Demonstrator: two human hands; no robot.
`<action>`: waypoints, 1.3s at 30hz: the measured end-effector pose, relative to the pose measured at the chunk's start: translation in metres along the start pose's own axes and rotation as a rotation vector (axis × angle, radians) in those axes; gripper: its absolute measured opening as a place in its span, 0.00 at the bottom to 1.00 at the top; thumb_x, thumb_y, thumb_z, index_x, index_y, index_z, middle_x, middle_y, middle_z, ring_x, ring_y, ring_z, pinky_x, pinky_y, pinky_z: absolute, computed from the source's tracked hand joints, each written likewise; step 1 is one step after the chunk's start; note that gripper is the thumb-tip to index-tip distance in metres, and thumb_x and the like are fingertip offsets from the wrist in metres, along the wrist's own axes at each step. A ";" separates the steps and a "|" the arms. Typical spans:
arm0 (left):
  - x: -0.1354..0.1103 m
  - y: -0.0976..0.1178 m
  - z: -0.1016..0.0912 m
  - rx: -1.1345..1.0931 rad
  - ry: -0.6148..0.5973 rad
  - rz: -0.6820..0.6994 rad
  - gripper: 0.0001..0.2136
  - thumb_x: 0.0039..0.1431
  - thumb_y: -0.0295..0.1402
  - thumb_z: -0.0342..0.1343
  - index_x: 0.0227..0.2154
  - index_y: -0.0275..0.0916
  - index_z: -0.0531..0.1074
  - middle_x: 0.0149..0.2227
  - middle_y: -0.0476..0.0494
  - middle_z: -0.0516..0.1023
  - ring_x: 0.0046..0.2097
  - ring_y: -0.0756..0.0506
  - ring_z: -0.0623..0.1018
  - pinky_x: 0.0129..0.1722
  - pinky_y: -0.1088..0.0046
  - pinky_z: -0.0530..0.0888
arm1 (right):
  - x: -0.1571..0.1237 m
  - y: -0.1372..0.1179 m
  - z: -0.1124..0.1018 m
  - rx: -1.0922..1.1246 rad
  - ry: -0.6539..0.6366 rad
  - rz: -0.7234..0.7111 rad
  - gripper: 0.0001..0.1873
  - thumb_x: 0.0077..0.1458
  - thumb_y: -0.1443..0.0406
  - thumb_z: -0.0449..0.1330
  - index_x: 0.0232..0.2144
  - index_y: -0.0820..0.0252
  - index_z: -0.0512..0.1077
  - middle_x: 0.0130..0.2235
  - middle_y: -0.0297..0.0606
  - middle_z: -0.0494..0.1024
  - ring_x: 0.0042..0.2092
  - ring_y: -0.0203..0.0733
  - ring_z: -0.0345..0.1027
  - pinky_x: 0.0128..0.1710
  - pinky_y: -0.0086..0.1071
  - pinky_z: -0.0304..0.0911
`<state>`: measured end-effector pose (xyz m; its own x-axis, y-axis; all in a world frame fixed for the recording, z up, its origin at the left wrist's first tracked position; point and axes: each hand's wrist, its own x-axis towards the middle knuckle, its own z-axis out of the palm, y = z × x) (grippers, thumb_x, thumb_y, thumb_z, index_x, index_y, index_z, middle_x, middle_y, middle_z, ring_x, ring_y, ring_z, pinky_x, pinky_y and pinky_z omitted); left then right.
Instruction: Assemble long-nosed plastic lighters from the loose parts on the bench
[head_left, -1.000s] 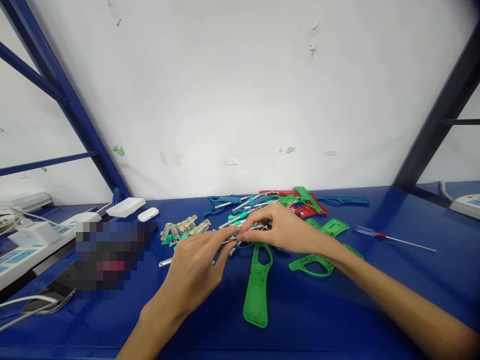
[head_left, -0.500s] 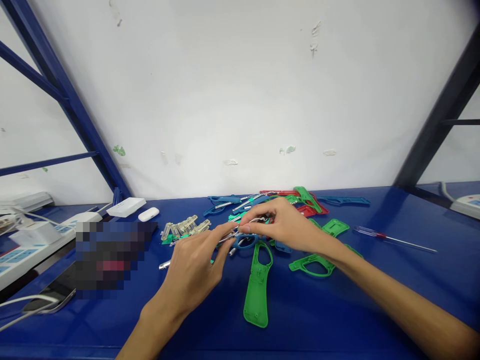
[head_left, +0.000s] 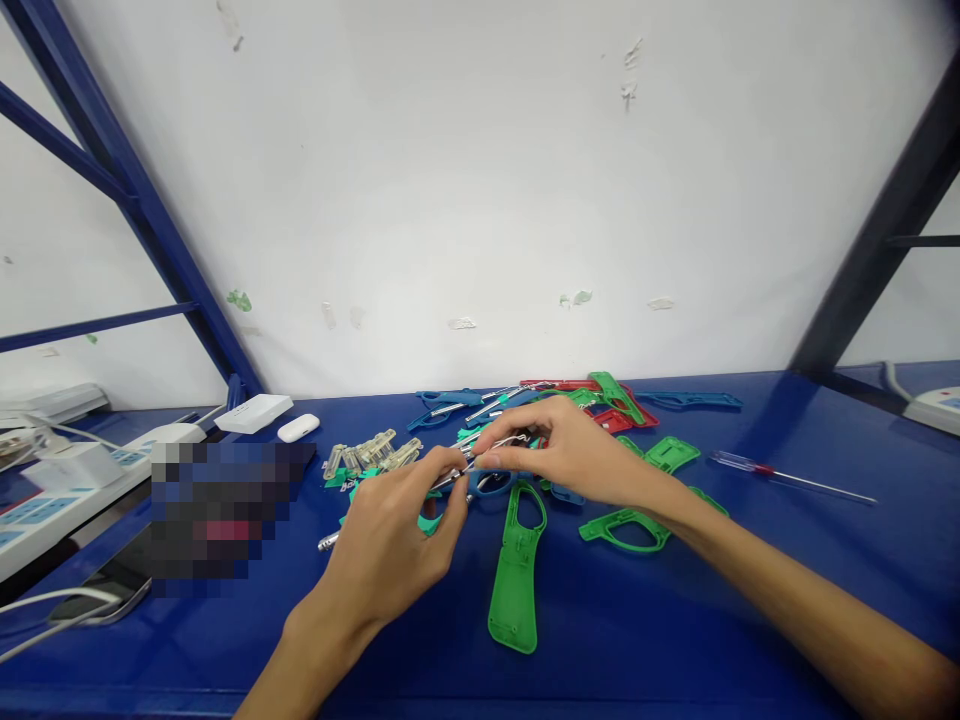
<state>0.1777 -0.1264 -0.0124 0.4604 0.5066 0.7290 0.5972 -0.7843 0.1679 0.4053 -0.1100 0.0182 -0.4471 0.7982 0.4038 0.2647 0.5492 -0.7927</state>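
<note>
In the middle of the table, my left hand [head_left: 401, 520] grips a slim silvery metal tube between thumb and fingers, mostly covered by them. My right hand [head_left: 547, 445], thumb and forefinger pinched together, holds a thin white wire [head_left: 514, 439] at the tube's end. Whether the wire is joined to the tube I cannot tell. Just below the hands lie a blue plastic handle shell [head_left: 493, 485] and a long green handle shell [head_left: 514, 590]. Another green handle shell [head_left: 637, 530] rests under my right forearm.
Clear plastic pieces [head_left: 379, 450] lie left of the hands. Blue, red and green shells [head_left: 619, 395] and metal tubes are heaped behind. A screwdriver [head_left: 787, 477] is at right. On the left are a white earbud case [head_left: 298, 428], a power strip [head_left: 90, 480] and a phone [head_left: 105, 585].
My left thumb and fingers have shifted slightly on the metal tube, and the thumb has moved a little up and right. My right hand keeps its pinch almost in place.
</note>
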 end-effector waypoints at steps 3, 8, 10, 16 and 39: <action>0.001 0.002 -0.002 -0.010 -0.021 -0.013 0.05 0.68 0.27 0.55 0.42 0.44 0.71 0.30 0.56 0.81 0.26 0.50 0.78 0.29 0.74 0.69 | 0.000 0.001 0.001 0.005 -0.012 -0.007 0.05 0.58 0.61 0.72 0.38 0.52 0.85 0.38 0.34 0.87 0.40 0.42 0.79 0.37 0.33 0.69; 0.001 0.001 -0.001 -0.031 -0.044 -0.021 0.05 0.68 0.27 0.53 0.41 0.44 0.70 0.27 0.56 0.79 0.23 0.50 0.75 0.27 0.72 0.67 | -0.001 0.001 0.002 -0.045 0.002 -0.030 0.06 0.56 0.61 0.73 0.37 0.52 0.85 0.37 0.34 0.86 0.38 0.42 0.77 0.34 0.32 0.66; 0.001 0.000 -0.001 -0.048 -0.057 -0.020 0.05 0.69 0.27 0.53 0.42 0.44 0.70 0.26 0.57 0.77 0.22 0.50 0.73 0.26 0.73 0.67 | -0.001 0.000 0.003 -0.070 0.013 -0.043 0.04 0.58 0.61 0.72 0.37 0.52 0.85 0.37 0.34 0.86 0.38 0.41 0.77 0.34 0.32 0.65; -0.002 -0.001 -0.003 -0.101 -0.063 -0.008 0.10 0.69 0.25 0.53 0.48 0.44 0.73 0.36 0.51 0.81 0.31 0.49 0.79 0.32 0.73 0.72 | -0.002 -0.004 0.000 -0.114 0.046 -0.065 0.05 0.63 0.60 0.68 0.36 0.52 0.85 0.37 0.32 0.87 0.38 0.40 0.76 0.35 0.33 0.64; 0.002 -0.003 -0.004 -0.189 -0.076 -0.042 0.18 0.72 0.26 0.50 0.60 0.42 0.73 0.33 0.53 0.84 0.32 0.51 0.82 0.33 0.78 0.75 | -0.004 0.002 0.000 -0.153 -0.021 -0.061 0.08 0.63 0.59 0.68 0.40 0.54 0.85 0.35 0.33 0.85 0.29 0.34 0.66 0.25 0.30 0.56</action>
<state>0.1740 -0.1249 -0.0086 0.4904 0.5603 0.6676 0.4862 -0.8116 0.3239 0.4082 -0.1123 0.0149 -0.4842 0.7574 0.4381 0.3629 0.6294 -0.6871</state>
